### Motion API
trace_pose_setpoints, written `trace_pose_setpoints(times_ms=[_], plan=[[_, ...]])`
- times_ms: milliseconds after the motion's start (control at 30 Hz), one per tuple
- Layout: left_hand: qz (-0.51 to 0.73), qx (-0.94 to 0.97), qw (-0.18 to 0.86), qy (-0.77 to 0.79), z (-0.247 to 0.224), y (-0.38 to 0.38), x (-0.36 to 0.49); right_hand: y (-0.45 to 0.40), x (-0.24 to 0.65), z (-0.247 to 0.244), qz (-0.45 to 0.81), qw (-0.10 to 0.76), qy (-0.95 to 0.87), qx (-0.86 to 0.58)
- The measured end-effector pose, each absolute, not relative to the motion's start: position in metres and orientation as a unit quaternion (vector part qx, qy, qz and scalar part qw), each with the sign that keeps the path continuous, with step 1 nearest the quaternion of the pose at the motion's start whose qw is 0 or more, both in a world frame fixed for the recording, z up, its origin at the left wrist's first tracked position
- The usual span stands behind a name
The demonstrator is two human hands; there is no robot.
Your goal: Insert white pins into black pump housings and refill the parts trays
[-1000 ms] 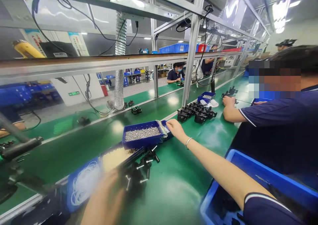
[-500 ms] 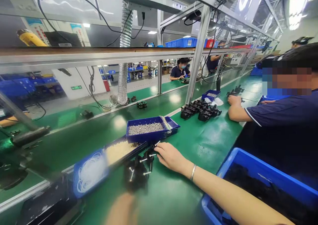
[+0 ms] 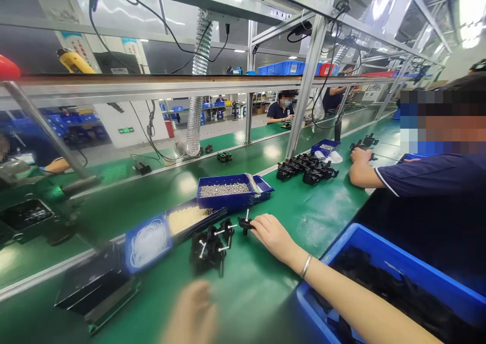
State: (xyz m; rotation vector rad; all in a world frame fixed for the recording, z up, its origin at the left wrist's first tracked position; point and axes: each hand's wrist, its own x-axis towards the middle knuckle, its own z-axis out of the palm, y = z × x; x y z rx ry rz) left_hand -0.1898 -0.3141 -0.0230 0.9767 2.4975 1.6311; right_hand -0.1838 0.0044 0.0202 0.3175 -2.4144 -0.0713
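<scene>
My right hand (image 3: 271, 236), with a silvery bangle at its wrist, pinches a small black plastic part (image 3: 246, 224) by its right side. A white pin stands up from that part. Just left of it on the green mat sit several similar black parts (image 3: 210, 247) with white pins sticking out at different angles. Low in the view, my left hand (image 3: 193, 311) is smeared by motion, nearest to those parts and apart from them. Its fingers cannot be made out clearly.
Behind the parts are blue bins of metal screws (image 3: 225, 188), cream-coloured pieces (image 3: 190, 217) and clear rings (image 3: 150, 242). A blue crate (image 3: 315, 308) of black parts stands at lower right. Black assemblies (image 3: 306, 167) lie farther back. A co-worker (image 3: 429, 166) handles black parts at right.
The camera view has shifted slightly. My right hand has moved a little right, and its black part shows more clearly, apart from the group. My blurred left hand stays low in the view.
</scene>
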Motion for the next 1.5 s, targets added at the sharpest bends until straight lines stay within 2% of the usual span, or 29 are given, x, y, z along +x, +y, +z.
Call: trace_pose_setpoints(times_ms=[100,267,333,467,533,633,800,867,933,967,1033,1100,1167,1267,1333,1500], plan=[[0.605,0.278,0.102,0.739,-0.005,-0.285,-0.188,-0.016,-0.156,0.036,-0.056,0.349,-0.915,0.195],[0.725,0.259,0.209,0.603,0.026,-0.257,-0.196,-0.064,-0.125,0.064,-0.047,0.331,-0.888,0.315],[0.744,0.253,0.233,0.572,0.032,-0.263,-0.197,-0.079,-0.122,0.069,-0.006,0.332,-0.880,0.340],[0.811,0.211,0.240,0.490,0.030,-0.293,-0.190,-0.098,-0.130,0.069,0.172,0.324,-0.831,0.418],[0.844,0.182,0.253,0.436,0.026,-0.307,-0.181,-0.108,-0.136,0.069,0.241,0.287,-0.808,0.456],[0.876,0.135,0.273,0.375,0.025,-0.320,-0.164,-0.129,-0.143,0.073,0.319,0.185,-0.816,0.446],[0.883,0.077,0.291,0.359,0.035,-0.335,-0.147,-0.167,-0.143,0.068,0.465,0.048,-0.838,0.283],[0.857,0.103,0.260,0.432,0.040,-0.356,-0.147,-0.178,-0.144,0.059,0.522,0.014,-0.831,0.193],[0.763,0.153,0.135,0.614,0.044,-0.393,-0.150,-0.182,-0.148,0.050,0.569,0.009,-0.810,0.145],[0.662,0.166,0.039,0.730,0.045,-0.415,-0.151,-0.182,-0.151,0.048,0.584,0.020,-0.799,0.143],[0.378,0.129,-0.143,0.906,0.043,-0.463,-0.153,-0.180,-0.160,0.045,0.595,0.045,-0.789,0.147],[0.166,0.079,-0.205,0.961,0.035,-0.507,-0.153,-0.178,-0.171,0.046,0.617,0.042,-0.776,0.122],[0.053,0.082,-0.202,0.975,0.023,-0.537,-0.151,-0.181,-0.180,0.049,0.683,-0.003,-0.727,0.060],[-0.023,0.124,-0.198,0.972,0.003,-0.551,-0.148,-0.194,-0.189,0.052,0.794,-0.111,-0.597,-0.027],[-0.021,0.162,-0.210,0.964,-0.006,-0.545,-0.147,-0.202,-0.192,0.051,0.837,-0.167,-0.516,-0.066],[0.130,0.274,-0.179,0.936,-0.003,-0.500,-0.160,-0.214,-0.199,0.046,0.873,-0.221,-0.418,-0.118]])
